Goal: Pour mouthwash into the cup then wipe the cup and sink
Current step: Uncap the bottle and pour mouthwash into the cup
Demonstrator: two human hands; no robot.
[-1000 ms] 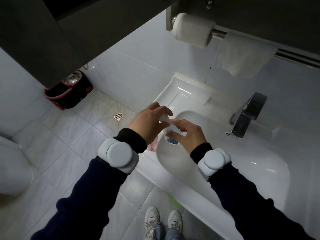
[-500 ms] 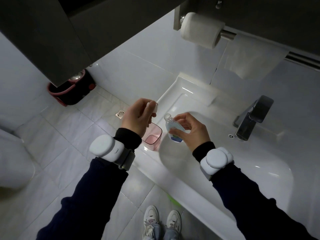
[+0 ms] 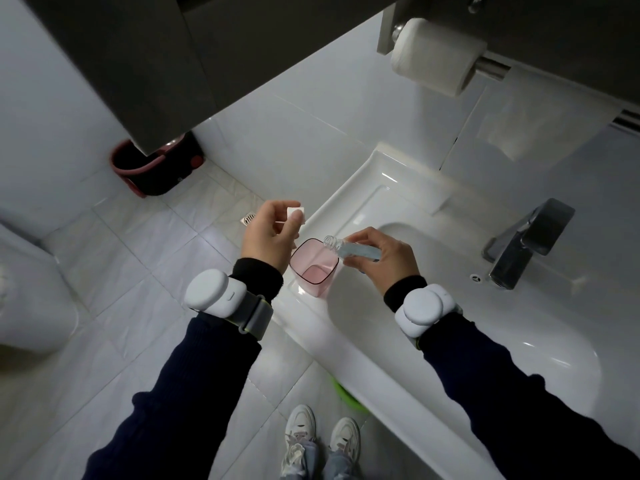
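A: Where do we have the mouthwash bottle (image 3: 358,251)?

B: In our right hand (image 3: 384,259), fingers wrapped round its body. It's tipped well over on its side, open neck pointing left and sitting just over the rim of the pink cup (image 3: 313,266).

A: And the cup itself?

B: Upright on the left edge of the white sink (image 3: 398,199), between our two hands. We can see a pink tint at the bottom, but we can't tell whether liquid is running out of the bottle.

A: What about our left hand (image 3: 270,237)?

B: Raised beside the cup, not touching it. Thumb and fingertips are pinched on the small white cap (image 3: 296,213).

A: Anything else near us?

B: The dark faucet (image 3: 526,242) stands at the back right of the basin, well apart from the cup. A paper roll (image 3: 436,57) hangs above, and a dark bucket with a red rim (image 3: 156,168) sits on the tiled floor (image 3: 131,258) to the left.
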